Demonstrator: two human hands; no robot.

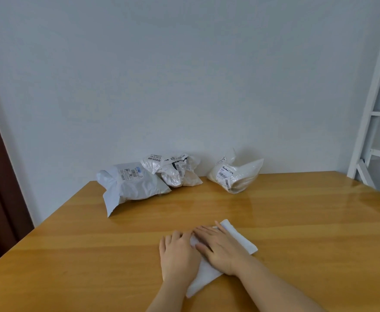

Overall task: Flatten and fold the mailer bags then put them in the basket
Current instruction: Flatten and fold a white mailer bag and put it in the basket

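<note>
Head view shows both hands lying flat on a white bag (238,236) near the front of the bench (94,255). The left hand (177,255) rests on the bag's left part with its fingers mostly straight. The right hand (220,248) lies across the middle with its fingers spread flat and pointing left. Neither hand grips anything; both just press down.

The bag looks like it is being pressed flat, or a fold is being squashed down. To do this well, I think the hands should push from the middle out to the ends, so the air goes out and the fold stays sharp. One hand should hold the bag so it does not slide on the shiny wood.

Three more bags wait at the back by the wall: a grey bag (135,185), a crinkled bag (173,170) touching it, and a clear bag (236,174) set apart to the right. All look puffy and not yet flattened.

No basket shows in this view.

The bench has lots of bare wood to the left and right of the hands. Its front edge is out of view. A white frame (373,109) stands past the right back corner.
</note>
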